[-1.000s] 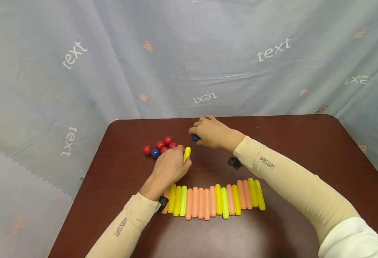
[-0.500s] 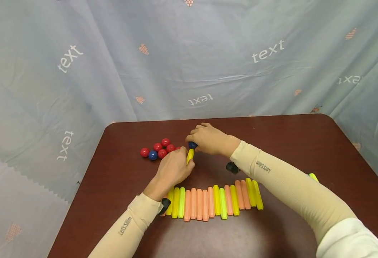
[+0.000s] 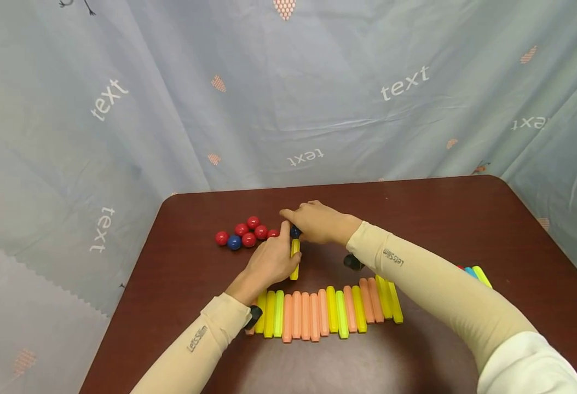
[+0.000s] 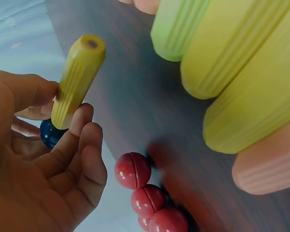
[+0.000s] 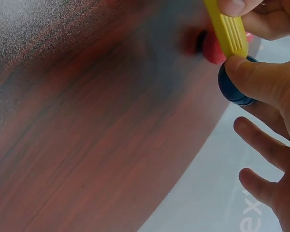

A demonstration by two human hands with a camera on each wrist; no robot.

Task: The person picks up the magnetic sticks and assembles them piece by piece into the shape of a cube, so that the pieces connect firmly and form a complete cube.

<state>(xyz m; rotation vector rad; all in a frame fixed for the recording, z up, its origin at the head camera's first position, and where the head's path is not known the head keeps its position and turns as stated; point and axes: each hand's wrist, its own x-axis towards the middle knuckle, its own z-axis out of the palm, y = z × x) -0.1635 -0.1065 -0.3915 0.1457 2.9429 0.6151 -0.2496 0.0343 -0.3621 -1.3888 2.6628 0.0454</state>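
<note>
Between its thumb and fingers my left hand (image 3: 271,257) pinches a yellow ribbed stick (image 4: 78,79), which has a small hole in its end. My right hand (image 3: 320,221) grips a dark blue ball (image 5: 234,84) with thumb and forefinger; its other fingers are spread. In the right wrist view the stick's far end touches the ball. Both are held over the far middle of the table, just right of a cluster of red balls (image 3: 249,239). A second blue ball (image 3: 234,242) lies among the red ones.
A row of orange, yellow and light-green sticks (image 3: 306,316) lies side by side nearer the front. More sticks (image 3: 480,275), partly behind the right forearm, lie at the right. The dark red-brown table (image 3: 180,284) ends at a pale blue curtain (image 3: 288,109).
The blue ball and the yellow stick, apart a second ago, have come together. My right hand moved down toward the left hand, and the stick turned to point nearly straight away from me.
</note>
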